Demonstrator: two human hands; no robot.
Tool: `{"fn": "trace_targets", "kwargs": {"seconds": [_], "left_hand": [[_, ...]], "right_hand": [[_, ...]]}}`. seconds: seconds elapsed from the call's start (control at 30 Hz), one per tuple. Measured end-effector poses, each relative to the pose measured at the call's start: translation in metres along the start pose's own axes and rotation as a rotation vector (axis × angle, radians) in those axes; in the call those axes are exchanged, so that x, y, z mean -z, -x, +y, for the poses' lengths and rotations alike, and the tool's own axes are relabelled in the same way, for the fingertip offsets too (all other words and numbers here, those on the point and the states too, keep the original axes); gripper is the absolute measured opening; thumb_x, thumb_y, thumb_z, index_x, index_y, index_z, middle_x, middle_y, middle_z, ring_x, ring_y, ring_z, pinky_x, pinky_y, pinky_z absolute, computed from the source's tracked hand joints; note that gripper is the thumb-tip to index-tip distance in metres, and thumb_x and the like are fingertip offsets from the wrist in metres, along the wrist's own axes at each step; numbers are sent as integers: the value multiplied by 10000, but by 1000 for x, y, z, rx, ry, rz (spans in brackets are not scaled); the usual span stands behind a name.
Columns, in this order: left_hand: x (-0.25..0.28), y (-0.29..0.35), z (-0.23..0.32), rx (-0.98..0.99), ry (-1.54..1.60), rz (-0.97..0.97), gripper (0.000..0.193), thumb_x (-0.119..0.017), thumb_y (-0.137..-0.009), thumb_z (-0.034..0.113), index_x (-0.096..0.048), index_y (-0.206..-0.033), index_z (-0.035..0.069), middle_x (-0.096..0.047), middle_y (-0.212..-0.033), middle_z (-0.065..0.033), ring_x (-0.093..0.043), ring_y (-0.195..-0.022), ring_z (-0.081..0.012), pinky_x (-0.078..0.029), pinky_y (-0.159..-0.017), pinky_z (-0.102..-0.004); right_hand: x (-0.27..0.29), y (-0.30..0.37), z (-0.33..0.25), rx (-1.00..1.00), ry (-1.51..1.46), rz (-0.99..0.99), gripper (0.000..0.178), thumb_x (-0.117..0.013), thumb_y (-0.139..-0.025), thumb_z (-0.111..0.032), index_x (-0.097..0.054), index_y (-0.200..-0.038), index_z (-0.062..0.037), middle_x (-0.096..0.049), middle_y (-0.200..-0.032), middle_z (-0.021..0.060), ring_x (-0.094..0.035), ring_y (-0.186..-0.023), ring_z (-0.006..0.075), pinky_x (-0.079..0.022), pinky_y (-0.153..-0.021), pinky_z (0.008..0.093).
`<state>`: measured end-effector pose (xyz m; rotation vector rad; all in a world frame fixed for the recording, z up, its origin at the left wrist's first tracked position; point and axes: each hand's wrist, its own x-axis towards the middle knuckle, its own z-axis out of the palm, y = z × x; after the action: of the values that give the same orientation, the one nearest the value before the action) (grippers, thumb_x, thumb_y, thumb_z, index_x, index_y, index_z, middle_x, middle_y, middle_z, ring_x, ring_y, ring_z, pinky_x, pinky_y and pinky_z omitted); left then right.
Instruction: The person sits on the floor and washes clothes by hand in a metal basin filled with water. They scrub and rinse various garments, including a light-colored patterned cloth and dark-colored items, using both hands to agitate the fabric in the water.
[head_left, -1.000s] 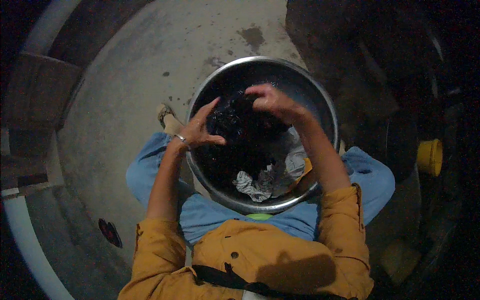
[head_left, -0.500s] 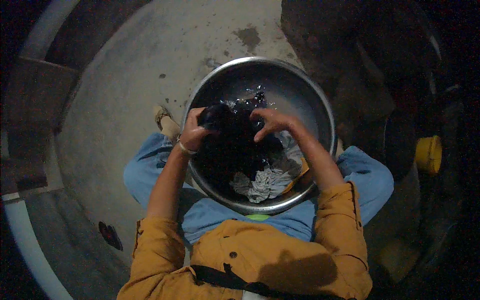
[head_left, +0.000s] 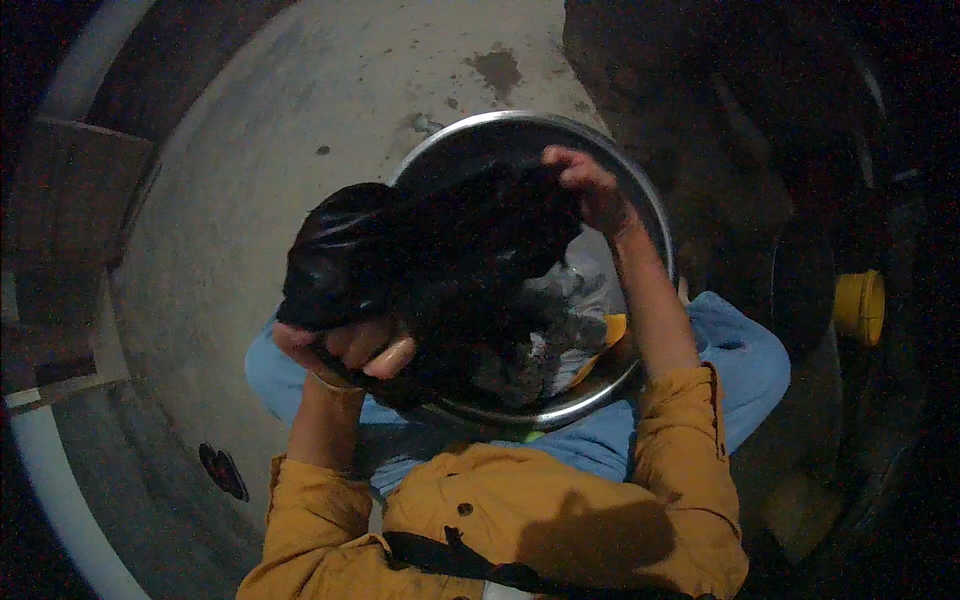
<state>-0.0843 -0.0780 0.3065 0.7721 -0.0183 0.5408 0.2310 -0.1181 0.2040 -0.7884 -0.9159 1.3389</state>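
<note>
Two bare hands, left hand (head_left: 368, 341) and right hand (head_left: 597, 193), apart, clutch glossy black cloth (head_left: 445, 235) above a round silver-metal basin (head_left: 515, 116). Likely soft, heavy, slippery; best held at both ends.

Floor (head_left: 240, 200): gray and plain
Tub (head_left: 560, 410): big, round, with a shiny rim
Patch (head_left: 497, 72): dark, past the tub's far side
Shoe (head_left: 222, 470): dark, off left

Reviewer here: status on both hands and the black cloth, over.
Left hand gripping black cloth; right hand at its far end. Cloth bunched across basin, hiding its left rim. Pale cloth beneath, in basin.
</note>
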Motion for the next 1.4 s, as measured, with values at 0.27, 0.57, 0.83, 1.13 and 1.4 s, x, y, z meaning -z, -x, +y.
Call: {"fn": "trace_targets", "kwargs": {"seconds": [0.27,0.57,0.83,1.13,1.4], "left_hand": [[129,-68,-85,737,-127,793,185,-496,-775,165,-545,-863,10,-581,-742,-68,-540,-617,-171,-464,-580,-293],[206,-63,-168,842,-658,633,385,-579,-655,15,-464,-1021,-24,-563,-914,-140,-555,-835,-193,-463,-706,-300],[205,-60,-156,150,-1000,454,540,-588,-676,15,-394,-1178,59,-475,-1097,-92,-439,-1047,-205,-384,-852,-296],[186,-62,-157,364,-150,781,502,-445,-786,543,-540,-985,92,-560,-905,-53,-543,-817,-179,-451,-724,-323],[220,-49,-213,272,-351,1002,460,-385,-857,386,-491,-1106,14,-515,-1072,-49,-465,-989,-164,-361,-844,-255]], "right_hand": [[102,14,77,-485,967,529,379,-595,-715,-275,-517,-999,-37,-567,-904,101,-517,-888,220,-411,-772,313],[86,10,170,-720,1116,121,494,-614,-702,-305,-479,-1135,-109,-398,-1221,150,-450,-1042,352,-395,-837,377],[79,-2,121,-535,1341,761,489,-615,-667,-425,-532,-1070,-161,-356,-1213,152,-458,-1011,368,-385,-851,436],[-74,4,135,296,1077,287,242,-619,-595,-234,-574,-767,-71,-493,-1003,90,-522,-793,296,-459,-641,386],[-48,-17,146,334,1205,490,194,-571,-706,-276,-571,-681,-84,-544,-687,132,-552,-619,287,-452,-537,410]]}}
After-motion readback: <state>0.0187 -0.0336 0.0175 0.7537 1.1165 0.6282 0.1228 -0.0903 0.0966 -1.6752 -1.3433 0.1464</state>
